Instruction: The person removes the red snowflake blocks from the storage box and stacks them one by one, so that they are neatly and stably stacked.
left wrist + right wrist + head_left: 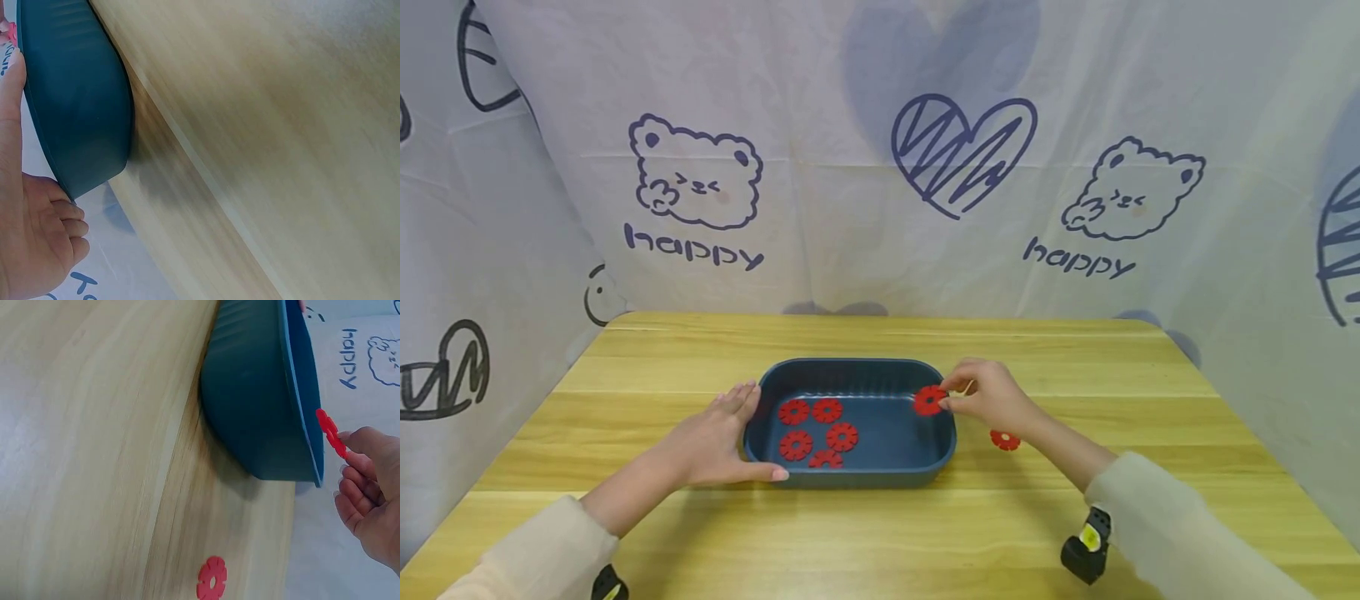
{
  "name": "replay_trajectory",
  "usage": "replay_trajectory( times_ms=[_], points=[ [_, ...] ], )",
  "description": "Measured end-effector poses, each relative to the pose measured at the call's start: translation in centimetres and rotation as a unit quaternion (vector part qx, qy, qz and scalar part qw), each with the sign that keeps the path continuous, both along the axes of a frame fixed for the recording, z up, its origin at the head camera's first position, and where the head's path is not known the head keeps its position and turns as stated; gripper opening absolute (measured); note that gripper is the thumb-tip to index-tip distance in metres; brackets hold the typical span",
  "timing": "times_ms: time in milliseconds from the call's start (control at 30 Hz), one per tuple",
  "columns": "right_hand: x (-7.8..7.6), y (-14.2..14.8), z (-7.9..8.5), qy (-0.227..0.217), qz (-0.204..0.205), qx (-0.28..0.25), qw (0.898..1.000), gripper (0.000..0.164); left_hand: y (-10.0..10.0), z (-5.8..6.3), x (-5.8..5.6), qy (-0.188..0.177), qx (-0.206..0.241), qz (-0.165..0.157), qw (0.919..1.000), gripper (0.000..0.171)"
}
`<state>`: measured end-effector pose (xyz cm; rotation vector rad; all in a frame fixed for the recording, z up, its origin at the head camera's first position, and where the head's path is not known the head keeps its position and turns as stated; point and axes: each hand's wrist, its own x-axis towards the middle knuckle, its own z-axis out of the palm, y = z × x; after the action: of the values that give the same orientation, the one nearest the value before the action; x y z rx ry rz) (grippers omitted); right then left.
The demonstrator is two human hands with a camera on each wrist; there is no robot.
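Observation:
My right hand [992, 398] pinches a red notched plastic disc [929, 400] between thumb and fingertips, held over the right end of a dark blue rectangular basin [880, 479]. In the right wrist view that disc [331, 432] is tilted nearly edge-on by the rim. My left hand [715, 437] holds the basin's left end, its thumb along the front rim and its fingers at the left side. Inside lie several red discs [796, 445] on the left half of the floor. The front wall partly hides one disc [826, 459].
Another red disc [1005, 440] lies on the wooden table [880, 542], right of the basin and beneath my right forearm. A white cloth [827, 208] with bear and heart drawings hangs behind the table and along its sides.

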<state>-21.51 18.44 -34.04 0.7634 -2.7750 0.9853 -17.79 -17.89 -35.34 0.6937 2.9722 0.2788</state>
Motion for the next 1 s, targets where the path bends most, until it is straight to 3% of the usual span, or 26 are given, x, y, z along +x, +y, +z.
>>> replay_trajectory(
  times_ms=[600,1000],
  points=[
    [1.8,4.0,-0.7,0.014,-0.080,-0.037,0.996,0.014,0.0,-0.4,0.1,-0.002,0.012,0.004,0.9999,0.117],
    [2.6,6.6,-2.5,0.020,-0.090,-0.052,0.994,0.012,0.0,-0.3,0.1,0.003,0.008,0.000,1.0000,0.117]
  ],
)
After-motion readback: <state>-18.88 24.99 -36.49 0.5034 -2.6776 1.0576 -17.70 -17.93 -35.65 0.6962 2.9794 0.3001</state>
